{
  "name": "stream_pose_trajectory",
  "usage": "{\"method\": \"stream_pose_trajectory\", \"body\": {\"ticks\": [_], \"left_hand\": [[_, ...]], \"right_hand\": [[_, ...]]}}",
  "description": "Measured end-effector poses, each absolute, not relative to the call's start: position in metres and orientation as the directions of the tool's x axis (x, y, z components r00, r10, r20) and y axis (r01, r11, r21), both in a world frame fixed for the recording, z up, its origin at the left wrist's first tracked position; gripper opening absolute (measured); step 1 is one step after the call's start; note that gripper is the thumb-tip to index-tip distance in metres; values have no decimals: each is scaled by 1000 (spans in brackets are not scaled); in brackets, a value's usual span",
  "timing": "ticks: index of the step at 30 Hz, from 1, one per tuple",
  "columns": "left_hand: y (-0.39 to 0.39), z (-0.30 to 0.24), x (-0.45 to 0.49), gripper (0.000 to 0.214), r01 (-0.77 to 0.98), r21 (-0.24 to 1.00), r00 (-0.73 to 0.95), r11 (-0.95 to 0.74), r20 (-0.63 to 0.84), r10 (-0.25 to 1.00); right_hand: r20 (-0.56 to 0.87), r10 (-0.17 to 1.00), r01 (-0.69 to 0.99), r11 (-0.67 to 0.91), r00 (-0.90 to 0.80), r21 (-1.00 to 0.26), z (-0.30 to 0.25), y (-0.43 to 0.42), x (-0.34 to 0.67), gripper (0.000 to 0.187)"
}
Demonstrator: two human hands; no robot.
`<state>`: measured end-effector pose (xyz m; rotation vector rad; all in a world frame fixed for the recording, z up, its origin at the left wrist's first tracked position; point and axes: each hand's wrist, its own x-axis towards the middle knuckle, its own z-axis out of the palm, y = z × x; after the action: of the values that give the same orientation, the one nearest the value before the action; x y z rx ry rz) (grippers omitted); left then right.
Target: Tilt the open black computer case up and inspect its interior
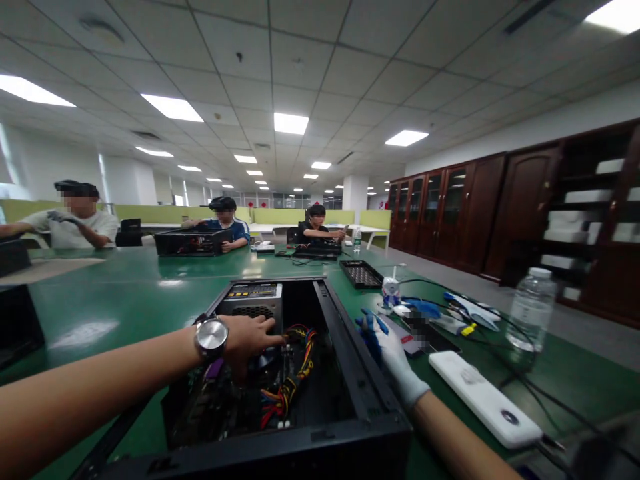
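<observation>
An open black computer case [357, 373] lies on its side in front of me, its inside facing up. At its far left corner sits a power supply [253, 300] with a label. A bundle of coloured cables [295, 380] runs through the middle, over dark parts that are hard to make out. My left hand [250, 339], bare with a wristwatch [211, 335], reaches in beside the power supply, fingers stretched out; the fingertips' contact is unclear. My right hand [387, 347], in a white and blue glove, is along the case's right outer side with its fingers apart.
To the right are a white power bank [483, 400], a phone [433, 330], a water bottle [531, 313], loose black cables and a small drink container [391, 291]. A black slotted panel [361, 274] lies beyond. Several people sit across the green table [165, 283].
</observation>
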<state>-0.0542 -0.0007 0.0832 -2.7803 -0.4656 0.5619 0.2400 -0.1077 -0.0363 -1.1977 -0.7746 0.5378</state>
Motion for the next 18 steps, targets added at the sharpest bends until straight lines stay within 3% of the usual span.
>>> {"method": "stream_pose_trajectory", "body": {"ticks": [5,8,10,14,18], "left_hand": [[-9,103,-63,105,283,-337,875,-898,-292,386],[-21,123,-82,104,298,-358,910,-885,-175,377],[-32,137,-98,104,346,-346,909,-872,-105,403],[-60,156,-133,103,480,-273,855,-834,-65,514],[-83,162,-160,105,526,-206,841,-825,-19,541]], "right_hand": [[261,747,-34,354,611,-935,-6,-127,262,76],[464,727,188,433,506,-882,51,-126,250,67],[614,726,425,472,309,-772,87,-116,226,56],[547,834,510,439,76,-740,116,-79,156,32],[486,874,478,433,-15,-764,93,-40,78,28]]}}
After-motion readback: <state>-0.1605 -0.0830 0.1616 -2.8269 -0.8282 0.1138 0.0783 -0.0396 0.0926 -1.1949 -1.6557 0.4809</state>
